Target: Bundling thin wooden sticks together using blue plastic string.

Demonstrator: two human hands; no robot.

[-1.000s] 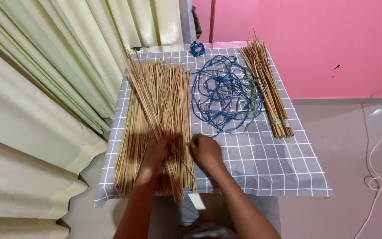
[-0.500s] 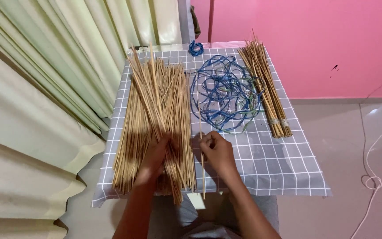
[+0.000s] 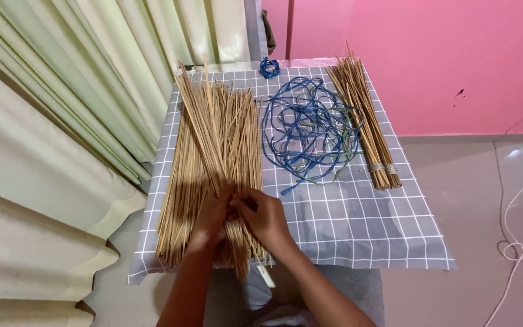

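The right hand [image 3: 266, 217] has come back from the bare checked cloth, where half a second ago it held a single stick apart from the rest, and now meets the left hand [image 3: 212, 217] over the near end of the loose pile of thin sticks [image 3: 213, 151]. The lone stick is no longer seen by itself, so it seems to have joined the sticks gathered between the two hands. Both grips are closed around a small sheaf at the near end of the pile, on the left half of the desk [image 3: 364, 224]; the sheaf's far ends fan out over the pile. To the right lie a tangle of blue cord [image 3: 310, 124] and, further right, a tied bundle of sticks [image 3: 367, 124], both untouched. The gathering looks to be growing stick by stick.
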